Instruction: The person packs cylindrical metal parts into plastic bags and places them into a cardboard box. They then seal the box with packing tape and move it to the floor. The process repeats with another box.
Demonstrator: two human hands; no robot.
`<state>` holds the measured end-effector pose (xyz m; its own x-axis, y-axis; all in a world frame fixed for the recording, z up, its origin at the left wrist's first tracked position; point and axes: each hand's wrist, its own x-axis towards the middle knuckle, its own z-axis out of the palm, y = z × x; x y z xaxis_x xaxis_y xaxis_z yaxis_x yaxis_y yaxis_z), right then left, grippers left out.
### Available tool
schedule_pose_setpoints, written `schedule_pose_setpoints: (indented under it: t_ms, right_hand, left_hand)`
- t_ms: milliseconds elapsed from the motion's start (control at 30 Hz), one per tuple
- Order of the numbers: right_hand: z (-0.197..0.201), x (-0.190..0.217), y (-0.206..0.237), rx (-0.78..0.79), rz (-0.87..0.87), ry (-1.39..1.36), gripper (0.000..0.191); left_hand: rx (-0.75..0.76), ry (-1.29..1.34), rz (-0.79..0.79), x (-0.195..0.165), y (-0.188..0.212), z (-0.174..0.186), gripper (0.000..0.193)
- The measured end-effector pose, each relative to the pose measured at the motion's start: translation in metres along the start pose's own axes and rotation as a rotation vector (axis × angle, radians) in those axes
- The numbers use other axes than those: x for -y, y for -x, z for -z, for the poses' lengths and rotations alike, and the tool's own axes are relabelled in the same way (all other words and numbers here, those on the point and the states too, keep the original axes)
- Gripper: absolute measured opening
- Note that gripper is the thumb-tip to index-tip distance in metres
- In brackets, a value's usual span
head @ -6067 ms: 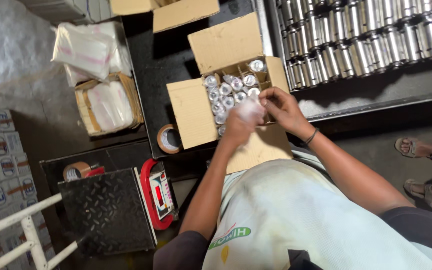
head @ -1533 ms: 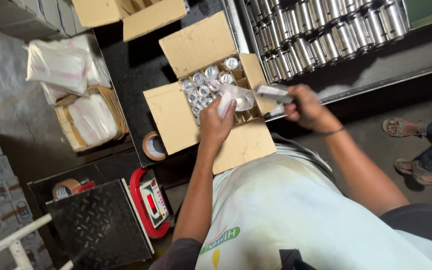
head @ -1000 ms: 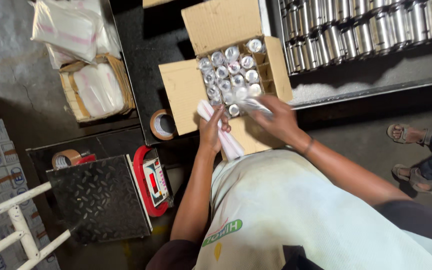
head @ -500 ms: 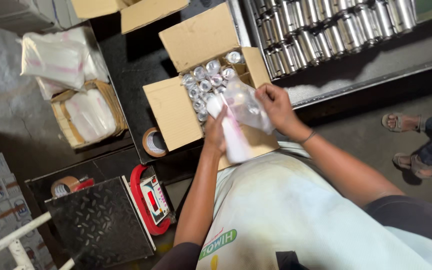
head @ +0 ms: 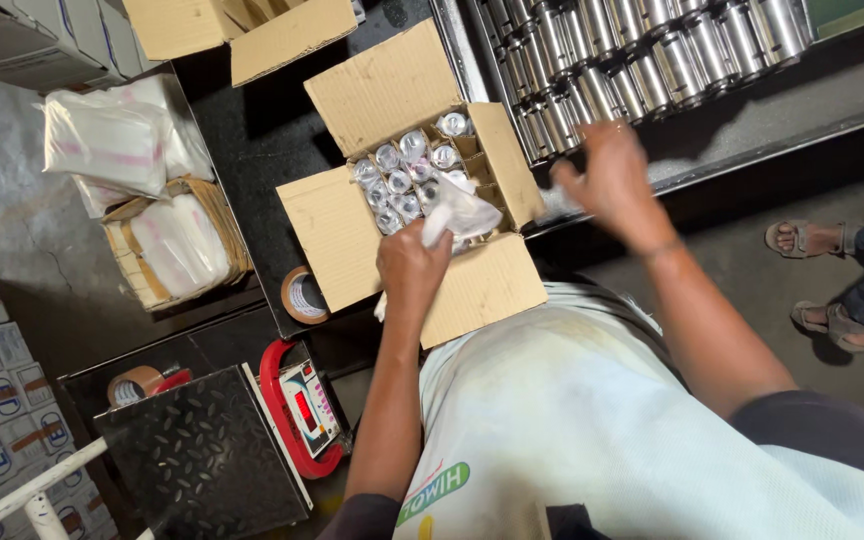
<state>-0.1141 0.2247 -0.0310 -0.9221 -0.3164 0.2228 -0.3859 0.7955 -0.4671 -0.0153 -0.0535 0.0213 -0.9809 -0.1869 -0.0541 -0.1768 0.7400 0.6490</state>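
An open cardboard box (head: 332, 235) stands on a dark table, filled with several shiny metal cans wrapped in clear plastic (head: 407, 175). My left hand (head: 410, 268) grips a bagged can (head: 462, 212) at the box's near right corner. My right hand (head: 607, 180) hovers empty, fingers spread, to the right of the box and just short of the rows of bare metal cans (head: 642, 50) lying on a shelf.
A tape roll (head: 304, 296) lies by the box's left flap. A red-rimmed weighing scale (head: 297, 405) with a checkered plate (head: 197, 465) sits lower left. Stacks of plastic bags (head: 117, 140) lie at left. Another person's sandalled feet (head: 822, 285) stand at right.
My right hand let go of the bagged can and swung right toward the rows of cans. My left hand carried the bagged can down into the box.
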Motion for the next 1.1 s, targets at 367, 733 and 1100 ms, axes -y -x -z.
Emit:
schedule_pose_setpoints:
  t_ms: [367, 733, 1100]
  right_hand:
    - [0.0, 0.001, 0.004, 0.441, -0.64, -1.654, 0.034]
    - [-0.023, 0.055, 0.033, 0.688, -0.396, -1.094, 0.046]
    - [0.017, 0.08, 0.048, 0.385, -0.324, -1.199, 0.04]
  left_hand:
    - [-0.082, 0.239, -0.055, -0.007, 0.001, -0.009, 0.024]
    - [0.338, 0.884, 0.325, 0.016, 0.008, -0.046, 0.027]
    - [0.281, 1.407, 0.293, 0.039, 0.015, -0.012, 0.027]
